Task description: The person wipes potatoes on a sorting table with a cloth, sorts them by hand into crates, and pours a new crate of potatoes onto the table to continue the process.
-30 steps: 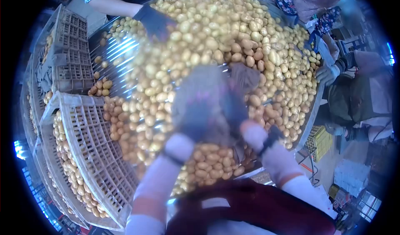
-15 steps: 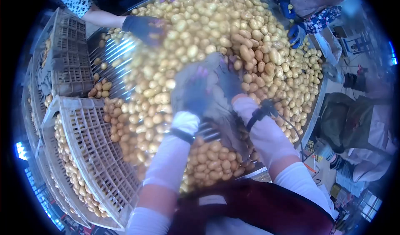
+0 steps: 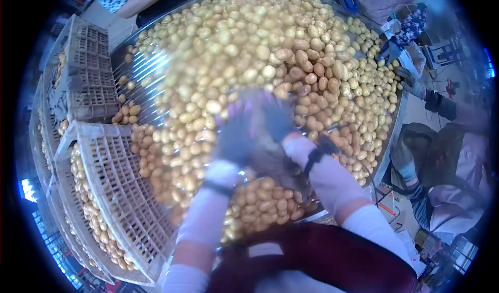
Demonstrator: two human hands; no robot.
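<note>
My left hand, in a grey glove with pinkish fingertips, lies over a grey cloth with its fingers stretched out and apart. Beside it, my right hand, gloved too, rests on the same cloth with fingers extended forward. Motion blurs both hands. Bunched under and between them, the cloth trails down toward my body. Around the hands spread many small yellow-brown oval potatoes, apparently wet. A browner patch lies just right of my right hand. More potatoes sit between my forearms.
The potatoes lie on a slatted metal table with a raised rim. Plastic crates holding potatoes stand at the left. Co-workers' gloved hands are at the right edge, and another person's arm is at the upper left.
Both my hands have drawn back toward me, and the cloth looks more bunched. The co-worker's gloved hand at the upper left has withdrawn from the potatoes. A hand at the right has shifted outward.
</note>
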